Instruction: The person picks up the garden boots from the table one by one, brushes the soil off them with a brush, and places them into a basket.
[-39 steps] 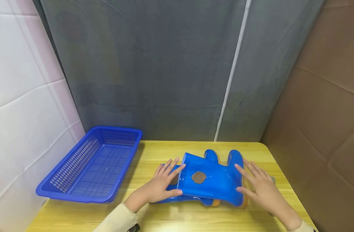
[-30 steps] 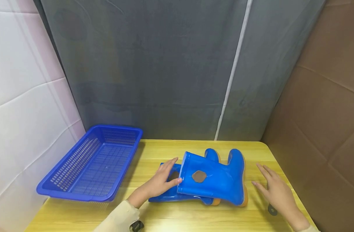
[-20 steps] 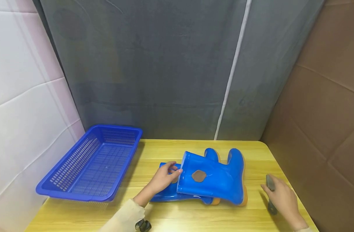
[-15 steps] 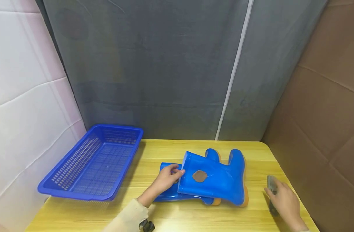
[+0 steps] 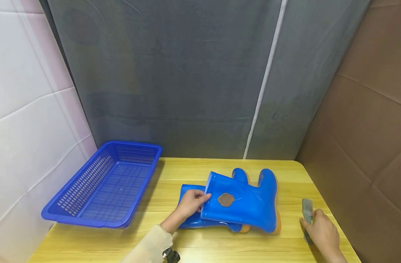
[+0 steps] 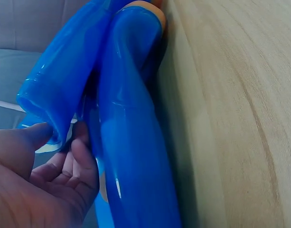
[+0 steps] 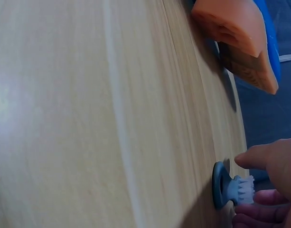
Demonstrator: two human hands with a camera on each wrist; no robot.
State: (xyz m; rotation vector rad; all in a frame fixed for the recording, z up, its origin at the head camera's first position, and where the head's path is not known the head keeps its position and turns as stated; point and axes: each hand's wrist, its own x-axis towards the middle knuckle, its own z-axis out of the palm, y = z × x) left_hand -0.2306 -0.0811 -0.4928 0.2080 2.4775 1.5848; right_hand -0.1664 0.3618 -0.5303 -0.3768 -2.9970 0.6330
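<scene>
Two glossy blue rubber boots with orange soles lie on their sides on the table, the upper boot (image 5: 240, 204) across the lower boot (image 5: 200, 221). My left hand (image 5: 189, 203) pinches the open top rim of the upper boot; in the left wrist view the thumb lies over the rim, with curled fingers beneath. A brown patch (image 5: 226, 199) marks that boot's shaft. My right hand (image 5: 323, 232) holds a grey-green scrub brush (image 5: 307, 207) between thumb and curled fingers, low at the table's right side. Pale bristles (image 7: 245, 189) and a ring-ended handle (image 7: 218, 185) show in the right wrist view.
A blue perforated plastic basket (image 5: 105, 197) stands on the left part of the yellow wood-grain table (image 5: 187, 171). A grey curtain (image 5: 174, 80) hangs behind, with a white panel (image 5: 26, 91) at left and a brown one (image 5: 368, 120) at right.
My right hand has left the upper boot's sole, moved right and taken hold of the brush. My left hand has gone from spread fingers to pinching the boot rim. The boots have barely moved.
</scene>
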